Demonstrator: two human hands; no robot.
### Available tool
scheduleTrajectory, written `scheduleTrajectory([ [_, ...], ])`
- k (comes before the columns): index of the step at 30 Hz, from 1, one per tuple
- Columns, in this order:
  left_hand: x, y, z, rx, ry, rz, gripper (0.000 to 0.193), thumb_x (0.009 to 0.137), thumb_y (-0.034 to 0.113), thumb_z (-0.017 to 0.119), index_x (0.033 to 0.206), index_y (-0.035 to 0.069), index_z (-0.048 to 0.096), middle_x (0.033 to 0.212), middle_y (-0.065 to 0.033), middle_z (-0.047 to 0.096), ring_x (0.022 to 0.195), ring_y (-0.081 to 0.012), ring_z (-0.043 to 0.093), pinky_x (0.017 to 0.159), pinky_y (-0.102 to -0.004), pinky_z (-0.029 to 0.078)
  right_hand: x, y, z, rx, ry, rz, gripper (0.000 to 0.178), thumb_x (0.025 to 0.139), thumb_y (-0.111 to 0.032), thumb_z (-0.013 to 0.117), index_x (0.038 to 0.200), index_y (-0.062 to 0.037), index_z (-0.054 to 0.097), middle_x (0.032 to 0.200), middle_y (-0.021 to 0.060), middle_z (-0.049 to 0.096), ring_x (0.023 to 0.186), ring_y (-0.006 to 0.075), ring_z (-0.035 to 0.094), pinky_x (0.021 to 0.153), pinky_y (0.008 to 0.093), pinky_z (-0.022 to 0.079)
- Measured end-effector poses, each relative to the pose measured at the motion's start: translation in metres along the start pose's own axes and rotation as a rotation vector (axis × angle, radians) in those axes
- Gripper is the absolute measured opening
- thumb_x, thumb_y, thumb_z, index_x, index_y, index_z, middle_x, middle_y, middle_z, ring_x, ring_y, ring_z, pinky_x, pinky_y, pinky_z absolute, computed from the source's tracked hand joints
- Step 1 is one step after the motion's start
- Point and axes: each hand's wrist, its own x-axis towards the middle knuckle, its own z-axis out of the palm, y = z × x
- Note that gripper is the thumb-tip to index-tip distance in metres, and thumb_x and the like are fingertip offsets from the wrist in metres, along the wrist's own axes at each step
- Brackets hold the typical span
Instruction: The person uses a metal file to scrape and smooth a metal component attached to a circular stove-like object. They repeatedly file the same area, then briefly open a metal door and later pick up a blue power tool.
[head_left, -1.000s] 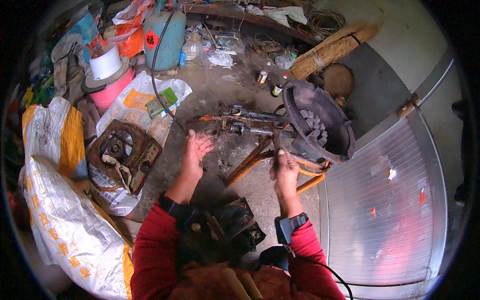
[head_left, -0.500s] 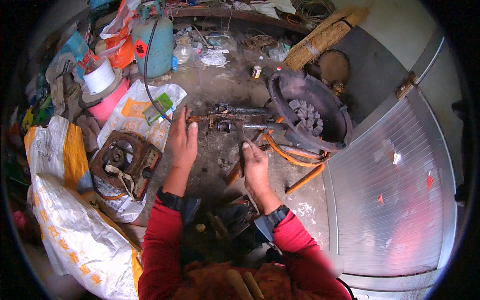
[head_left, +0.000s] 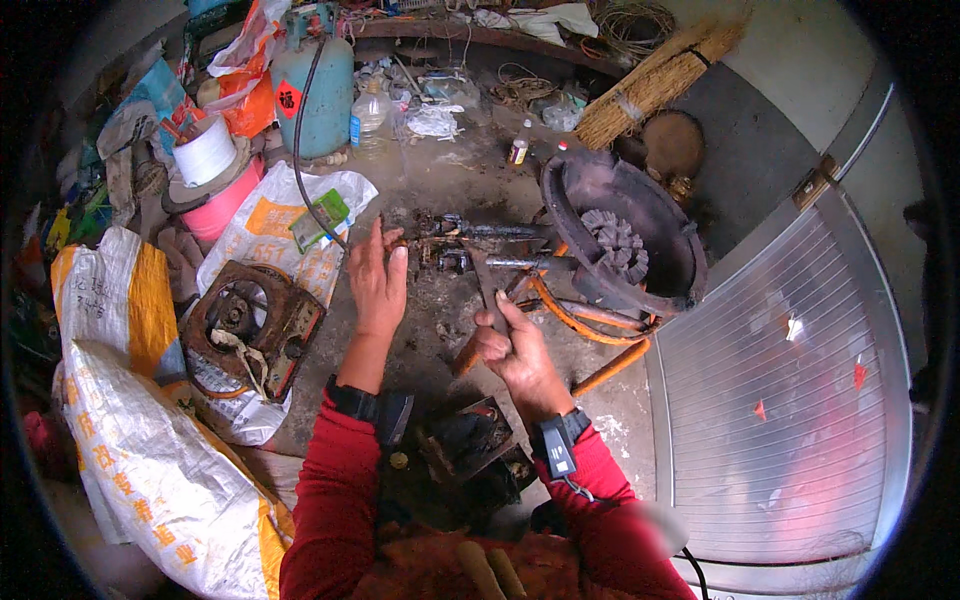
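Observation:
My right hand (head_left: 528,358) is closed round the lower end of a dark, flat wrench-like tool (head_left: 487,278). The tool's upper end meets the greasy valve fittings (head_left: 450,260) on the pipes of a gas stove. My left hand (head_left: 378,285) is open, with fingers stretched upward beside the left end of these fittings, close to the tip of a black hose (head_left: 304,165). Whether its fingertips touch the fittings I cannot tell. To the right, the stove's round, sooty burner bowl (head_left: 560,205) holds a grey ridged burner head (head_left: 613,243) and stands on an orange frame (head_left: 612,367).
A blue gas cylinder (head_left: 325,95) and a plastic bottle (head_left: 372,122) stand at the back left. On the left lie a rusty small stove (head_left: 225,350) and white woven sacks (head_left: 150,480). A straw broom (head_left: 640,95) leans behind the bowl; a ribbed panel door (head_left: 770,380) is at right.
My right hand has shifted slightly down and turned, thumb now up along the tool, which leans more. My left hand has moved slightly right, its fingers more spread.

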Motion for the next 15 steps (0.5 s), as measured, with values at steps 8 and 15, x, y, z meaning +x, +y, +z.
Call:
scheduleTrajectory([
  [8,0.001,-0.005,-0.006,-0.091,-0.02,0.045,0.053,0.094,0.032,0.046,0.134,-0.001,0.039,0.112,-0.0075,0.063,0.103,-0.0274,0.051,0.096,-0.0416,0.033,-0.007,0.01,0.0,-0.546,0.287,-0.463,0.024,0.096,-0.026,0.05,0.105,-0.0049,0.058,0.065,0.0025,0.055,0.042,0.0098,0.043,0.037,0.0237,0.033],
  [15,0.0,-0.009,-0.008,-0.054,-0.045,0.078,0.054,0.092,0.032,0.05,0.135,0.001,0.04,0.114,-0.0056,0.062,0.104,-0.0276,0.05,0.095,-0.0417,0.033,-0.014,0.022,0.014,-0.868,0.308,-0.449,0.033,0.097,-0.024,0.05,0.12,-0.0021,0.057,0.065,0.0008,0.055,0.041,0.0074,0.042,0.038,0.0216,0.033],
])
